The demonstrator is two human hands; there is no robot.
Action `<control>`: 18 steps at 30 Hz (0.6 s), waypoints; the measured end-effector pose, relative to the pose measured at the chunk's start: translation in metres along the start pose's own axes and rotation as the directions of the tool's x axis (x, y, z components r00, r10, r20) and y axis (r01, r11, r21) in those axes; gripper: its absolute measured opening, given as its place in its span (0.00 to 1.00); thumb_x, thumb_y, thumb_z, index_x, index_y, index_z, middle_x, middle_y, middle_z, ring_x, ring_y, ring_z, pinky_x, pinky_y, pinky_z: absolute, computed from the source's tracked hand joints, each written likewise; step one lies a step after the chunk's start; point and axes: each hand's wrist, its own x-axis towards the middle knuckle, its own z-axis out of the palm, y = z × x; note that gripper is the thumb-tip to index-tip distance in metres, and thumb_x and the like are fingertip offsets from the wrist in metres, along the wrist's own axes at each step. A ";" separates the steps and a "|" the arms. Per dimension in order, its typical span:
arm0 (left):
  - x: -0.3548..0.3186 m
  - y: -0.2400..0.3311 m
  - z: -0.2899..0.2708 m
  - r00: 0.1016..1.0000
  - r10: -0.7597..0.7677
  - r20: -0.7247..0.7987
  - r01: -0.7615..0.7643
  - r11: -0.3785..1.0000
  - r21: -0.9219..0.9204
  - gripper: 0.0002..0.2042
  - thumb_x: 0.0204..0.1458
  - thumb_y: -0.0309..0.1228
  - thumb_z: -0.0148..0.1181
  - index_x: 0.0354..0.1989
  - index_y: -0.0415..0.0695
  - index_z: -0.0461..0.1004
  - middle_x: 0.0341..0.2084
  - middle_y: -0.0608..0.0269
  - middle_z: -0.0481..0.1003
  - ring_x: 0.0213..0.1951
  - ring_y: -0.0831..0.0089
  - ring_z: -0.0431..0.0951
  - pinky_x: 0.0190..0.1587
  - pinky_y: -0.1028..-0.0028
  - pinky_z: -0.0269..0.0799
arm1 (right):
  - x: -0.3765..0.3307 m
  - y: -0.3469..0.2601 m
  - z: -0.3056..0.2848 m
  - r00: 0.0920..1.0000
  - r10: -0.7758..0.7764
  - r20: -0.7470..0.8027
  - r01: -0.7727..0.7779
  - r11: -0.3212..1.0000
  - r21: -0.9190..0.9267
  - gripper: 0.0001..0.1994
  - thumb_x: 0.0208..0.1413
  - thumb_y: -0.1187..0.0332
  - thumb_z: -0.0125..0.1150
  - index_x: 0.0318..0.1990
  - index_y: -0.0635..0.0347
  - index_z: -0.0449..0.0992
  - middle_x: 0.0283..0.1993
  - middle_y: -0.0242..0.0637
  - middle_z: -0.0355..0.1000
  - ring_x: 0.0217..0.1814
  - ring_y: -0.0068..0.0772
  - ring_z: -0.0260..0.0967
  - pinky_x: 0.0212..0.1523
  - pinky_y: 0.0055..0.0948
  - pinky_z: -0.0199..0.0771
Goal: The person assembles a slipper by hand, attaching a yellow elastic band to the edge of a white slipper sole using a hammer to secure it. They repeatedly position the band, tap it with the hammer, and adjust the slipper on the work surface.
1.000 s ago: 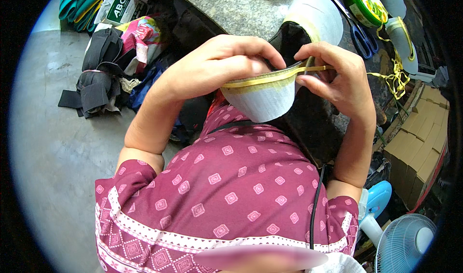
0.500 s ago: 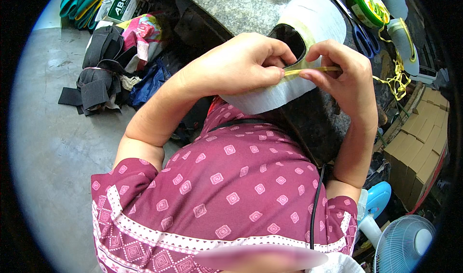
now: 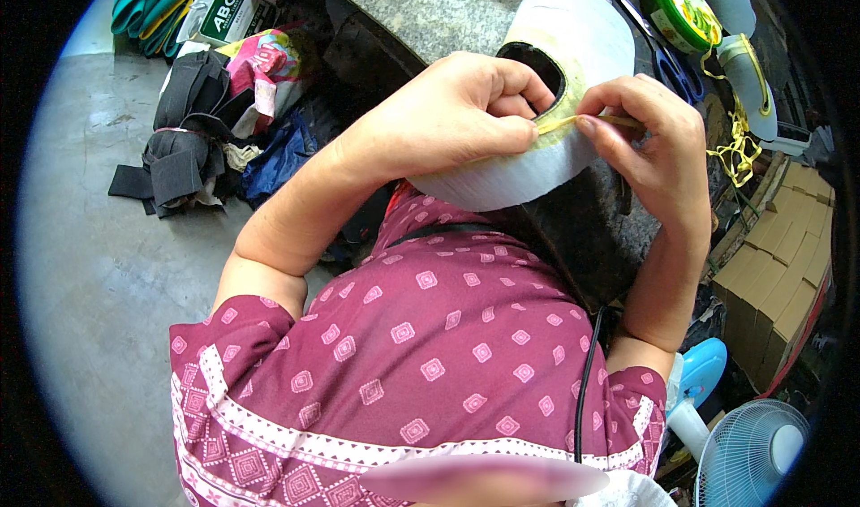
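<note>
A white, curved, brim-shaped piece [image 3: 573, 32] is held up in front of me, with a dark inner lining and a yellowish band round its opening. My left hand [image 3: 448, 117] is closed on the near part of that rim, fingertips inside the opening and thumb outside. Just to the right, my right hand [image 3: 654, 140] pinches a narrow yellow strip [image 3: 564, 124] between thumb and forefinger. The strip runs along the rim beside my left thumb. Its end in my right palm is hidden.
A speckled stone worktop [image 3: 403, 14] lies beyond. Right of the piece are blue-handled scissors [image 3: 685, 81], a green tub [image 3: 685, 14] and tangled yellow strips [image 3: 739, 162]. Flat cardboard [image 3: 770, 247] and a fan [image 3: 752, 458] stand at right. Bundled black fabric [image 3: 184, 140] sits on the left floor.
The white piece has tilted and shifted a little to the left at its far end. My right hand has moved slightly right, and the strip now lies closer against the rim.
</note>
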 end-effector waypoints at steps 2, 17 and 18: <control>0.000 0.000 0.002 1.000 -0.004 0.002 0.004 0.999 -0.047 0.17 0.58 0.27 0.59 0.54 0.31 0.71 0.35 0.62 0.81 0.36 0.84 0.77 0.40 0.82 0.72 | 0.002 -0.001 -0.004 1.000 -0.025 -0.010 0.024 0.998 -0.066 0.06 0.48 0.77 0.68 0.35 0.65 0.79 0.30 0.35 0.72 0.30 0.24 0.70 0.32 0.22 0.70; 0.004 -0.006 0.010 1.000 -0.013 0.026 0.015 0.996 -0.088 0.17 0.56 0.25 0.64 0.53 0.32 0.73 0.36 0.61 0.81 0.38 0.81 0.79 0.42 0.81 0.75 | 0.008 0.005 -0.007 0.987 -0.163 0.015 0.164 0.983 -0.085 0.08 0.42 0.80 0.68 0.31 0.62 0.79 0.27 0.32 0.70 0.29 0.25 0.68 0.25 0.23 0.68; 0.005 -0.007 0.009 0.999 -0.007 0.037 0.011 0.995 -0.104 0.17 0.56 0.25 0.64 0.52 0.32 0.73 0.36 0.60 0.81 0.38 0.81 0.79 0.42 0.81 0.74 | 0.009 0.004 -0.008 0.987 -0.157 0.021 0.158 0.985 -0.073 0.08 0.41 0.80 0.68 0.31 0.62 0.79 0.27 0.32 0.70 0.29 0.25 0.67 0.25 0.23 0.68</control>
